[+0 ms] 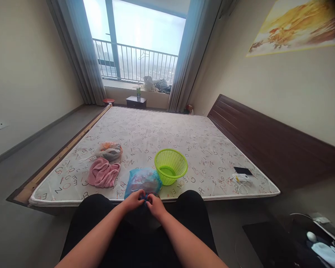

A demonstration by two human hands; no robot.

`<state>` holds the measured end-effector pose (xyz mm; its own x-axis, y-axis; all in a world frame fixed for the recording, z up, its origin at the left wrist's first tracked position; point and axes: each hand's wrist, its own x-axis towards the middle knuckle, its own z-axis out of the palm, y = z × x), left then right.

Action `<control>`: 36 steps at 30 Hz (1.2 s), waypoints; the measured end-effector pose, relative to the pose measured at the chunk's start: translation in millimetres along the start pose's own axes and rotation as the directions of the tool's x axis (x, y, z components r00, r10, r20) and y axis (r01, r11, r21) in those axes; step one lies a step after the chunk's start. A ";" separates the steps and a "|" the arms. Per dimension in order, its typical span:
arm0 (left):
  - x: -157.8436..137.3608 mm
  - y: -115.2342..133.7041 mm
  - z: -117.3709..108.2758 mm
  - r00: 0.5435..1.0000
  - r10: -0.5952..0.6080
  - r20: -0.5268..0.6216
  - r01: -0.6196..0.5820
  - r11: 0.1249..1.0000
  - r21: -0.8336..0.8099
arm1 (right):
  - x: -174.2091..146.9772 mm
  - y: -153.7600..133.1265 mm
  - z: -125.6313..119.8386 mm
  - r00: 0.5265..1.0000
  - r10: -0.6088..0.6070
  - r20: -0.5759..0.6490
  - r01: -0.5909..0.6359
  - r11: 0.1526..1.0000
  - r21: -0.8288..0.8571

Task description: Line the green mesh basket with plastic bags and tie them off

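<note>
A filled blue translucent plastic bag (143,179) rests at the near edge of the mattress. My left hand (134,200) pinches the gathered neck of this bag from the left. From the right, my right hand (155,206) grips the same twisted part, close to the other hand. The bag's contents look pale and reddish, too blurred to name. Touching its right side, a green plastic basket (171,163) stands upright with nothing visible inside. To the left lie a crumpled pink cloth (104,172) and a pale plastic bag (108,150) with orange and dark contents.
The letter-patterned mattress (167,126) carries a black phone (242,171) and a white device with a cable (241,178) at the right. A dark headboard (268,137) borders the right side. Beyond the far end stands a small dark nightstand (136,102) below the window.
</note>
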<state>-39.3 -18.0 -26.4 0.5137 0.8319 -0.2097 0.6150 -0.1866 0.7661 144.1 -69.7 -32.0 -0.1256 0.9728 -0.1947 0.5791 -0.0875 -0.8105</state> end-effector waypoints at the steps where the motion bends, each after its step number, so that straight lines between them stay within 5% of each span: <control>1: -0.6 0.9 -1.0 1.000 0.002 0.001 -0.002 1.000 -0.001 | -0.3 -0.3 -0.2 1.000 0.003 -0.002 -0.003 1.000 -0.006; 25: -3.8 11.0 -1.7 0.997 0.031 0.065 -0.032 0.999 0.006 | 1.5 6.1 4.3 0.996 0.068 0.048 -0.062 0.990 -0.126; 36: 0.4 3.2 3.2 0.996 0.063 0.061 -0.061 0.997 -0.036 | 4.0 7.0 5.0 0.998 0.005 0.058 0.000 0.996 -0.089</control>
<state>-35.2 -19.9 -26.0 0.5869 0.7853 -0.1974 0.5604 -0.2180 0.7990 143.6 -67.5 -41.2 -0.1691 0.9582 -0.2306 0.6485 -0.0680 -0.7582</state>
